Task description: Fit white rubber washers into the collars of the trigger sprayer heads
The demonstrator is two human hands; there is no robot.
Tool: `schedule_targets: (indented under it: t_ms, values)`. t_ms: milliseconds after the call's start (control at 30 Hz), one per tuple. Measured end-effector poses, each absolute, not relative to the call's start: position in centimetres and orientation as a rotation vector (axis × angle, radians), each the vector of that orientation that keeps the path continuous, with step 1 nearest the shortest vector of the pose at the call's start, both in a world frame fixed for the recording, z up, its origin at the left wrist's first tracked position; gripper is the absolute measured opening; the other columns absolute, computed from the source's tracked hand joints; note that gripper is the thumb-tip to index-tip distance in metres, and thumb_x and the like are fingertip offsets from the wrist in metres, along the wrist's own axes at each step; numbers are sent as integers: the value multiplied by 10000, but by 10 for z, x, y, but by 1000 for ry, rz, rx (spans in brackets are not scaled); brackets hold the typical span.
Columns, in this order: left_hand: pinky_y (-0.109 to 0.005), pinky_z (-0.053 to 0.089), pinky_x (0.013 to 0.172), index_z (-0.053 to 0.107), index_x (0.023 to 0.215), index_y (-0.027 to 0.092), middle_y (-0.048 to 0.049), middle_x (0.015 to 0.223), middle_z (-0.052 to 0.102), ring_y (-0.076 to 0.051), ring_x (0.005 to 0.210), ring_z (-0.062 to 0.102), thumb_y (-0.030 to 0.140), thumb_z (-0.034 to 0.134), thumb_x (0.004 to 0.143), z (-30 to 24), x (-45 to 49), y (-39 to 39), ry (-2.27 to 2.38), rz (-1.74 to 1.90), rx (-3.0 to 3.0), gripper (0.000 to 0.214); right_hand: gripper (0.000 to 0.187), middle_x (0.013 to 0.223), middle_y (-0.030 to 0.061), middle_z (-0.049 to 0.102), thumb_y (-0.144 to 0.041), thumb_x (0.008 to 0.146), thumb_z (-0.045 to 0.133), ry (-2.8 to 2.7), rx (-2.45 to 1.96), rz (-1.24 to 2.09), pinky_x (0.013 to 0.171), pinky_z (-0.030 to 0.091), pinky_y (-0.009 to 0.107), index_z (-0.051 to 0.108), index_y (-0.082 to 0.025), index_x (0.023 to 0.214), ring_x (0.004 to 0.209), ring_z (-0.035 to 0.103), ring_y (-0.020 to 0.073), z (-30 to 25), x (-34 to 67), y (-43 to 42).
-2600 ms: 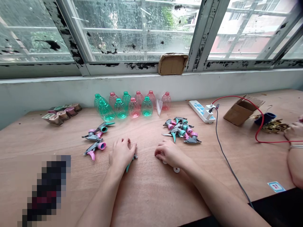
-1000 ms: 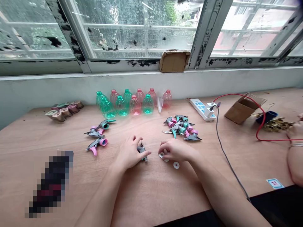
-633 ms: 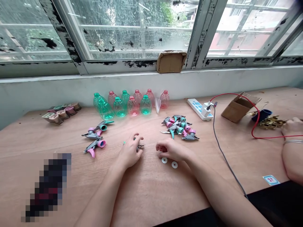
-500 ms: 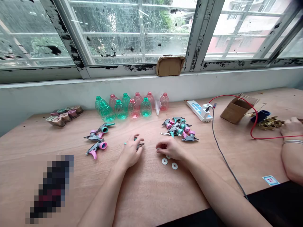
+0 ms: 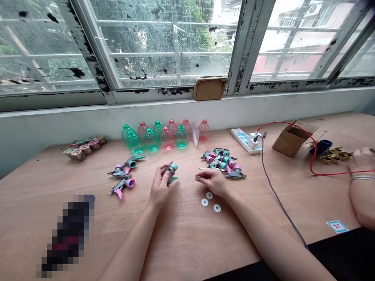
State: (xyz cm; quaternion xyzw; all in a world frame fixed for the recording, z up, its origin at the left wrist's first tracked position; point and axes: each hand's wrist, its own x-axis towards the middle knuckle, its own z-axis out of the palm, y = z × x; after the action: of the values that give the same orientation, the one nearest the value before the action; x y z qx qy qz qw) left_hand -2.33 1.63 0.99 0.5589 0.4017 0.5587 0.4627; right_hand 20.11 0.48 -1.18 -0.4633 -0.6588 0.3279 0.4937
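Note:
My left hand [image 5: 159, 187] is closed around a grey spray trigger head with a teal nozzle [image 5: 170, 173], held upright above the wooden table [image 5: 187, 242]. My right hand [image 5: 213, 181] hovers just right of it with thumb and finger pinched together; what they hold is too small to make out. Three white washers [image 5: 211, 201] lie on the table under my right wrist. A pile of pink and teal trigger heads [image 5: 223, 162] sits behind my right hand. Three more trigger heads [image 5: 123, 176] lie left of my left hand.
Small teal and pink bottles [image 5: 164, 136] stand in rows by the wall. Little cups [image 5: 84, 146] sit far left. A power strip [image 5: 245, 139], cables, a cardboard box [image 5: 291, 138] and gold parts are on the right, where another person's hand [image 5: 362, 158] works.
My left hand has lifted the trigger head off the table and turned it upright. My right hand has risen from the washers with a pinch. The view has tilted up slightly.

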Motion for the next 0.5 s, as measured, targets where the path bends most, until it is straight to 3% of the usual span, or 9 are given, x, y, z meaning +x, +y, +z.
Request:
schedule_targets:
  t_ms: [233, 400, 500]
  values:
    - [-325, 549, 675, 546, 1030, 172, -89, 1057, 707, -161, 679, 686, 263, 540, 902, 9, -12, 14, 818, 1346, 786, 157, 143, 743, 36, 729, -297, 826, 665, -1709, -1121, 690, 595, 471, 244, 737, -174, 819, 640, 633, 145, -16, 204, 3]
    - [-233, 520, 604, 563, 1003, 174, 1, 791, 663, -98, 569, 621, 236, 589, 886, 9, -16, 18, 781, 1361, 677, 135, 156, 770, 41, 732, -292, 820, 668, -1642, -1180, 719, 599, 494, 256, 745, -171, 881, 660, 648, 156, -23, 210, 7]
    - [-190, 504, 578, 571, 977, 177, 43, 733, 612, -58, 530, 569, 185, 666, 829, 10, -17, 19, 759, 1380, 647, 176, 174, 774, 51, 730, -296, 811, 673, -1592, -1206, 763, 607, 522, 269, 748, -164, 897, 663, 665, 166, -25, 212, 9]
